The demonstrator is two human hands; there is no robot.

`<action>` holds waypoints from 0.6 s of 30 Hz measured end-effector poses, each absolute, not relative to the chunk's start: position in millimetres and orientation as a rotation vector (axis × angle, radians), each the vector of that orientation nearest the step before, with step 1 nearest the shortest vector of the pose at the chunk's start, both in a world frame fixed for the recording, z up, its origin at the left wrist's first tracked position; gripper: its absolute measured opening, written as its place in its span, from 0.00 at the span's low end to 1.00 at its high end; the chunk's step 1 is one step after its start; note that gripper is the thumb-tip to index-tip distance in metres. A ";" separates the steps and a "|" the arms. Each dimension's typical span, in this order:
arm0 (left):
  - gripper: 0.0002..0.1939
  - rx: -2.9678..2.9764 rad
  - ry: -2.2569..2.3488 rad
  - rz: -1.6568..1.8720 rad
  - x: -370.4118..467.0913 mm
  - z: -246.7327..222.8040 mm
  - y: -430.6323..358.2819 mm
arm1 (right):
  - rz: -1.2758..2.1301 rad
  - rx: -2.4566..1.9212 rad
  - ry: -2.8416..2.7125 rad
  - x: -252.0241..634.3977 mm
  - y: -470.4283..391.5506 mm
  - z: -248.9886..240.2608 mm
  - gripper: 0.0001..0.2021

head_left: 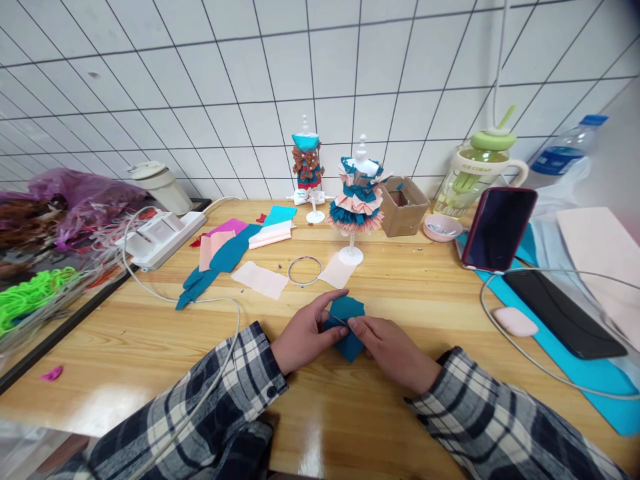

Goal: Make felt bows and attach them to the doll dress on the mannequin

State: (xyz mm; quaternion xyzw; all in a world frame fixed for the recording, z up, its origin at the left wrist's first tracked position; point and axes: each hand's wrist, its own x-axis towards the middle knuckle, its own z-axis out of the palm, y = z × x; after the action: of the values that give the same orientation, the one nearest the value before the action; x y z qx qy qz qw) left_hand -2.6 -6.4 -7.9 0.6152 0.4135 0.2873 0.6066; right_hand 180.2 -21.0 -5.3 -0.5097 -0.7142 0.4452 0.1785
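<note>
Where the near side of the hoop (305,258) gives way to open bench (165,333), slightly to the hoop's right, both hands hold a teal piece (349,309). The left hand (307,335) has it gripped at its left edge, thumb against curled fingers; the right hand (397,348) pinches it from the other side, fingertips nearly meeting the left thumb. A thin dark sliver (340,321) shows on the piece between the two thumbs, too small to identify. Just beside the hoop, on its left, lies a pale sheet (260,279), and close on its right a pale scrap (339,270). Farther left of the hoop sit a long teal strip (220,263), a white power strip (170,239) and, well apart, a bundle of green cord (35,293). Beyond the hoop stand two dress forms: the rear form (307,163) almost straight behind it, in brown ruffles under a blue top, and the front form (356,200) a little to the right, in teal and peach frills. Behind the hoop and farther right come a carton (404,210) and a pink bowl (443,228). Well to the hoop's right, a phone (497,230) leans upright, and a black phone (563,313) lies flat on a blue sheet (607,400), beside a small pink case (515,321).
</note>
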 end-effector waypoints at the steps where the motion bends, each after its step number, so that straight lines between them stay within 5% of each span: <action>1: 0.34 1.409 0.949 0.666 -2.5 -7.6 -6.3 | 1.258 -1.444 -2.023 180.1 -20.6 -4.8 0.24; 13: 0.34 1.270 0.876 0.744 -2.7 -4.1 -7.3 | 1.283 -1.389 -1.873 181.6 -21.7 -8.3 0.25; 18: 0.32 1.218 0.811 0.845 -12.0 -0.9 -4.5 | 1.024 -1.436 -1.846 190.8 -18.4 -3.2 0.18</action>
State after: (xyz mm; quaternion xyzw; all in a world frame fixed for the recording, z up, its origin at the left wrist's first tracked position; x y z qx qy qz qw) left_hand -12.0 -4.5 -0.9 0.5392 0.3588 0.3740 0.6638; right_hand 190.8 -18.4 -3.2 -0.5384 -0.6920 0.3837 0.2899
